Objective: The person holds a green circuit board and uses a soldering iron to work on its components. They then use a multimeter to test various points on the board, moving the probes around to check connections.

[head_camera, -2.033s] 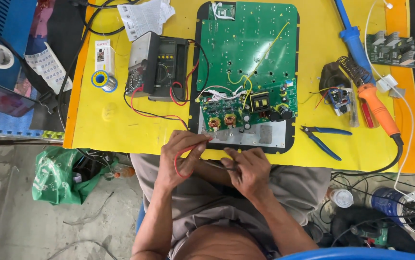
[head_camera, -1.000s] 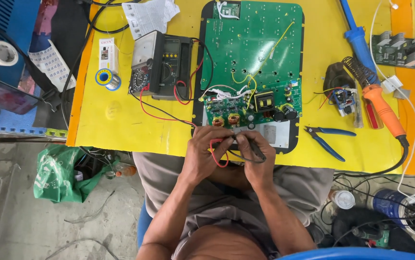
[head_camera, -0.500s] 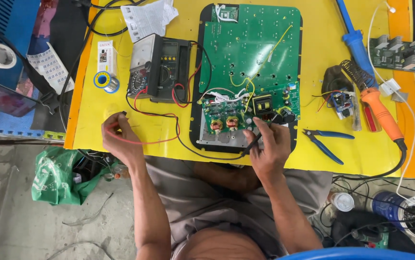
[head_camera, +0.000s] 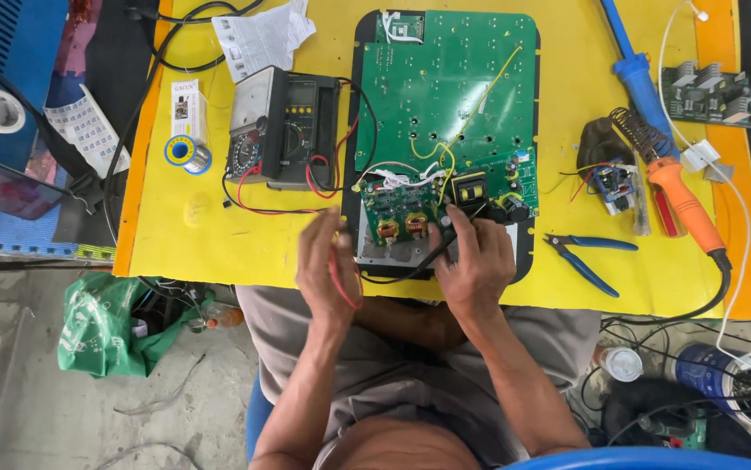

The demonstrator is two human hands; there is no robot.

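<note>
A large green circuit board (head_camera: 445, 96) lies in a black frame on the yellow table (head_camera: 218, 244), with coils, yellow wires and small parts at its near end. My right hand (head_camera: 477, 261) rests on the board's near right corner and holds a black test probe (head_camera: 432, 252) against the parts there. My left hand (head_camera: 327, 270) hovers just left of the board, blurred, with the red test lead (head_camera: 340, 283) in its fingers. Both leads run to the two meters (head_camera: 284, 126) at the left of the board.
A solder spool (head_camera: 185, 152) and a paper sheet (head_camera: 262, 35) lie at the left. Blue pliers (head_camera: 589, 257), an orange soldering iron (head_camera: 684, 204), a blue tool (head_camera: 632, 65) and small boards (head_camera: 715, 91) lie at the right. A green bag (head_camera: 110, 322) sits on the floor.
My left hand swung out to the table's left edge with the red lead, then came back beside the board. My right hand moved up onto the board's near right corner with the black probe.
</note>
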